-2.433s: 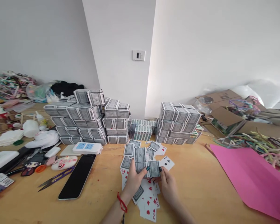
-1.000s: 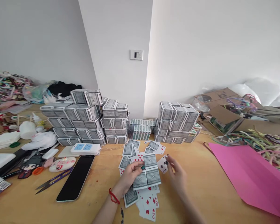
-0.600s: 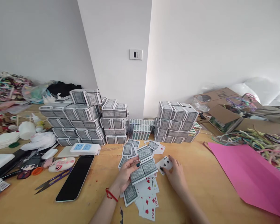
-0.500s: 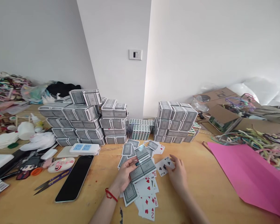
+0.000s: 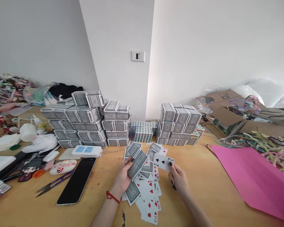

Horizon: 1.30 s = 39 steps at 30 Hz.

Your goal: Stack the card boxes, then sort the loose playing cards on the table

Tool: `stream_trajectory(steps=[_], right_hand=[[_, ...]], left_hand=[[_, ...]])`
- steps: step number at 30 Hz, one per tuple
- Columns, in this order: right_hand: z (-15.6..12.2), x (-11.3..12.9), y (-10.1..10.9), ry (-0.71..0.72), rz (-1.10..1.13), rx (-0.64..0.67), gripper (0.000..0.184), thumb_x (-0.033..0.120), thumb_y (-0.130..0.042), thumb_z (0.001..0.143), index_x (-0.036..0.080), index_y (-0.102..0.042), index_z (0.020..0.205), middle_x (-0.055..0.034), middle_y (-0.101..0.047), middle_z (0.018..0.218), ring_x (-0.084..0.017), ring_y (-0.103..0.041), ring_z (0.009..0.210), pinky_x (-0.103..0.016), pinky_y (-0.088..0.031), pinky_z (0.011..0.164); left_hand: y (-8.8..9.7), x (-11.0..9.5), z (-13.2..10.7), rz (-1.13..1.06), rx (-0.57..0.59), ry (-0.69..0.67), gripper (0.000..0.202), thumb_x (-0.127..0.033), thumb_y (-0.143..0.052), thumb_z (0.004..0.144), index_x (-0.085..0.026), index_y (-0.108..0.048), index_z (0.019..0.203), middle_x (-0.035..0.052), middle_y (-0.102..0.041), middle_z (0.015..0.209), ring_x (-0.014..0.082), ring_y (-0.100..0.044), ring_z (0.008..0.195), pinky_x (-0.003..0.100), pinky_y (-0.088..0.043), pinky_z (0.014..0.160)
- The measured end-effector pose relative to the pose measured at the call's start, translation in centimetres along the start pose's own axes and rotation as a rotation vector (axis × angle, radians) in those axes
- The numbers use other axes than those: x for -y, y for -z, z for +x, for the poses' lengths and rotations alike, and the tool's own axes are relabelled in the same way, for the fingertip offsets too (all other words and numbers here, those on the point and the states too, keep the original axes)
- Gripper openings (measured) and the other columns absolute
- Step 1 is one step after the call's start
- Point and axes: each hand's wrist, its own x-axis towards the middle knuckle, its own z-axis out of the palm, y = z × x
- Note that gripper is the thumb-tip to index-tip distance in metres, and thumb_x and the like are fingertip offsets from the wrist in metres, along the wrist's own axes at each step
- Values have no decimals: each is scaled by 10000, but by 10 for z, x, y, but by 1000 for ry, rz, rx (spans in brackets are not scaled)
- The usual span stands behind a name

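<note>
left hand (image 5: 121, 178): half closed; thumb on top, fingers under, pinching the card piece (image 5: 137, 164). red cord bracelet (image 5: 113, 197) at wrist, 7 o'clock of hand.
card piece: tilted, patterned backs up, 1 o'clock of left hand, over the far part of the loose cards (image 5: 146, 189).
right hand (image 5: 178, 179): thumb and a finger pinching one end of the three of clubs (image 5: 162, 161); other fingers curled in below.
three of clubs: face up, 10 o'clock of right hand, free end over the loose cards; touching or not, cannot tell.
loose cards: mixed faces and backs, between the hands, trailing to 6 o'clock.
change, last half second: three of clubs lay on the table by the right fingertips, now picked up; card piece swung toward 10 o'clock, more loose cards uncovered.
around: phone (image 5: 77, 181) at 9 o'clock of left hand; pink sheet (image 5: 253, 179), 3 o'clock of right hand; card-block stack (image 5: 181, 116), 12 o'clock of right hand.
</note>
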Motion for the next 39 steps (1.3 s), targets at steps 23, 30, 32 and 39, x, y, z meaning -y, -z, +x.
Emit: stream_trajectory(steps=[23,30,32,39], right_hand=[[-1,-6,-15,5,119,98,361,428,-710,575,153,-660,803,-46,-661,738,-163,-573,569,-289,-496,539],[-5,-6,-18,35,76,98,416,465,-678,605,142,-646,866,-60,-661,756,-173,-574,554,-309,-509,533],[-5,-5,-18,36,79,90,415,468,-681,598,141,-650,852,-59,-658,739,-173,-570,546,-313,-510,535],[-6,-6,-19,39,48,98,442,495,-664,602,142,-640,868,-61,-647,758,-175,-572,559,-310,-508,541]], left_hand=[[0,1,1,46,3,-64,251,-108,-590,701,-177,-579,941,25,-690,783,160,-649,691,259,-502,648],[0,0,0,24,20,-71,263,-115,-599,693,-175,-572,948,33,-689,799,156,-650,685,253,-503,641],[1,0,1,23,21,-69,269,-116,-602,690,-173,-575,951,34,-690,796,159,-651,685,256,-502,647],[-1,0,0,41,30,-71,264,-118,-606,682,-181,-583,937,27,-686,793,158,-644,694,272,-492,686]])
